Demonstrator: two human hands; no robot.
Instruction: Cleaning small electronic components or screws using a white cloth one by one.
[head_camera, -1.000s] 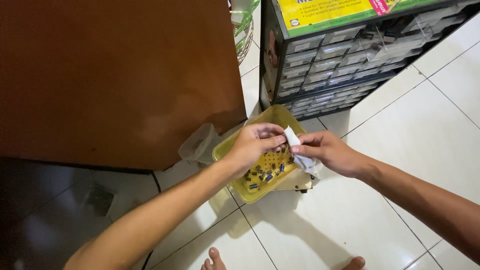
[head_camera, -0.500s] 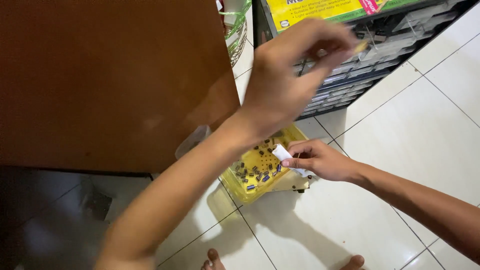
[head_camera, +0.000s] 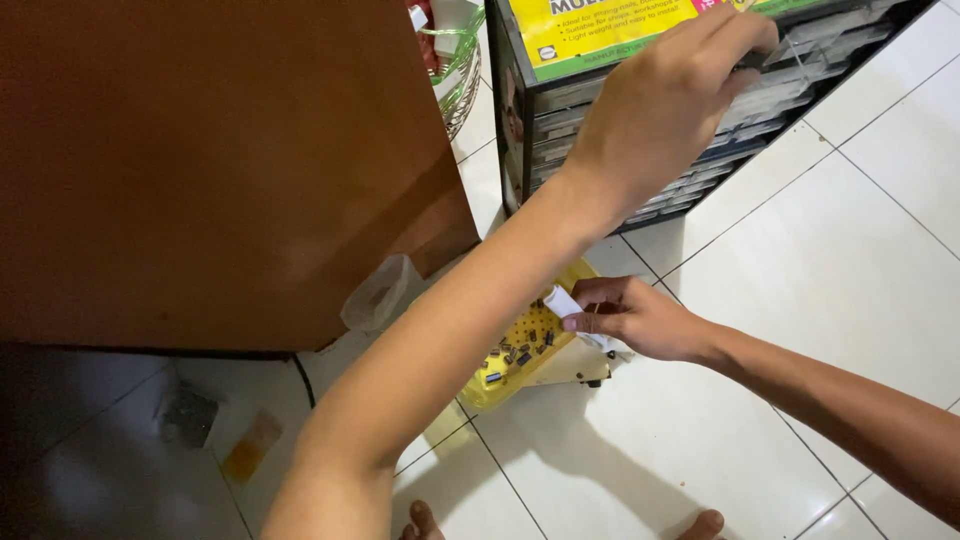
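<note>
My left hand (head_camera: 665, 95) is raised to a dark cabinet of small clear drawers (head_camera: 700, 175). Its fingertips are pinched at one drawer front near the top; I cannot see whether anything is between them. Lower down, my right hand (head_camera: 640, 322) pinches a small white packet (head_camera: 560, 301) just above a yellow tray (head_camera: 500, 385). The tray rests tilted on the white tiled floor and holds several small dark parts. My left forearm crosses over the tray's left half and hides it.
A large brown wooden panel (head_camera: 220, 170) fills the left side. A crumpled clear plastic piece (head_camera: 378, 295) lies at its foot. A wire basket (head_camera: 458, 75) stands behind the panel. My toes (head_camera: 420, 520) show at the bottom edge.
My left hand left the tray, rose, and reached the drawer cabinet. My right hand stayed over the tray with the white packet.
</note>
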